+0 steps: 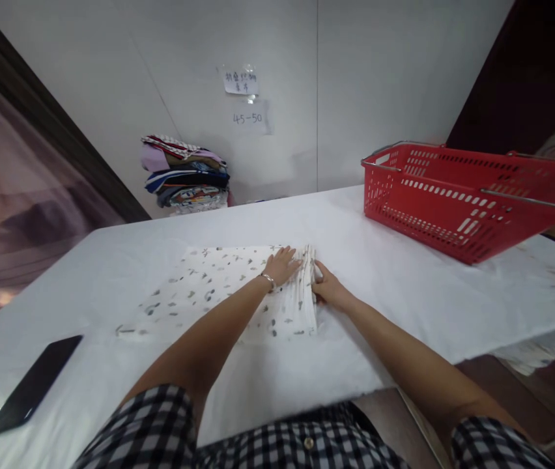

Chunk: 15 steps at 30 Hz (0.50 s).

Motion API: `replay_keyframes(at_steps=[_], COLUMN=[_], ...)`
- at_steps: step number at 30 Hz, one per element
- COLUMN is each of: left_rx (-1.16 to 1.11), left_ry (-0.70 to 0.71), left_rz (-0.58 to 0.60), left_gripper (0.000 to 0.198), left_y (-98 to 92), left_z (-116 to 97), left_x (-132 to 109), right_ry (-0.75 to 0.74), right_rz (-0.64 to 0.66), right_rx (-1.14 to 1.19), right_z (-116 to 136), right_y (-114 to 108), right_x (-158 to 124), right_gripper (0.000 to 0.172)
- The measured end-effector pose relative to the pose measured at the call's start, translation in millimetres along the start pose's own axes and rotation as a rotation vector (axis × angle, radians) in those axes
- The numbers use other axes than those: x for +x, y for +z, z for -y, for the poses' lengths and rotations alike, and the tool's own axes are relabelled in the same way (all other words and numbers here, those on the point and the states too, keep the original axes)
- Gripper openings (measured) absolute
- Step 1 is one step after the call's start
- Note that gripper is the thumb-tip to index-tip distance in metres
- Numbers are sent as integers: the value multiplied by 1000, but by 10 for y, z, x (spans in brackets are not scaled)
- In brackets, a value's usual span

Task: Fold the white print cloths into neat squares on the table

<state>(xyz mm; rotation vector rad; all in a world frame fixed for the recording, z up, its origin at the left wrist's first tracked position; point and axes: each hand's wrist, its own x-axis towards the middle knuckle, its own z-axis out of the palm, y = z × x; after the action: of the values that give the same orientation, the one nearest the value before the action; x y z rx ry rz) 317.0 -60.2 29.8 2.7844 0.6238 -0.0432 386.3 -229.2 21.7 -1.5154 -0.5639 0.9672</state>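
Observation:
A white garment [219, 286] with small grey-green prints lies flat on the white-covered table, its gathered, elastic-looking band at the right end. It looks like a pair of trousers, but I cannot be sure. My left hand [281, 266] rests palm down on the cloth just left of the gathers, fingers stretched out, a bracelet at the wrist. At the band's right edge, my right hand [330, 288] pinches the fabric between thumb and fingers. Some of the right fingertips are hidden by the cloth.
A red plastic basket [424, 202] with metal handles stands at the back right. Folded clothes [189, 172] are stacked against the wall at the back left. A dark phone-like slab [33, 384] lies at the table's left front. Paper notes [248, 117] hang on the wall.

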Motion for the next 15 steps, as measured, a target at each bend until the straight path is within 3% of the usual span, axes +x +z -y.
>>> replay_keyframes(at_steps=[4, 8, 11, 15], left_rx=[60, 54, 3, -15], left_ry=[63, 64, 50, 65], left_rz=[31, 12, 27, 32], left_gripper=[67, 63, 64, 65], left_y=[69, 133, 129, 112], left_z=[62, 105, 117, 127], left_x=[-309, -388, -354, -382], right_ry=[83, 49, 86, 128], right_rz=[-163, -223, -161, 14], right_rx=[116, 166, 138, 35], right_z=[-4, -8, -26, -57], right_y=[-27, -8, 5, 0], right_x=[-34, -89, -166, -317], right_gripper=[83, 84, 88, 97])
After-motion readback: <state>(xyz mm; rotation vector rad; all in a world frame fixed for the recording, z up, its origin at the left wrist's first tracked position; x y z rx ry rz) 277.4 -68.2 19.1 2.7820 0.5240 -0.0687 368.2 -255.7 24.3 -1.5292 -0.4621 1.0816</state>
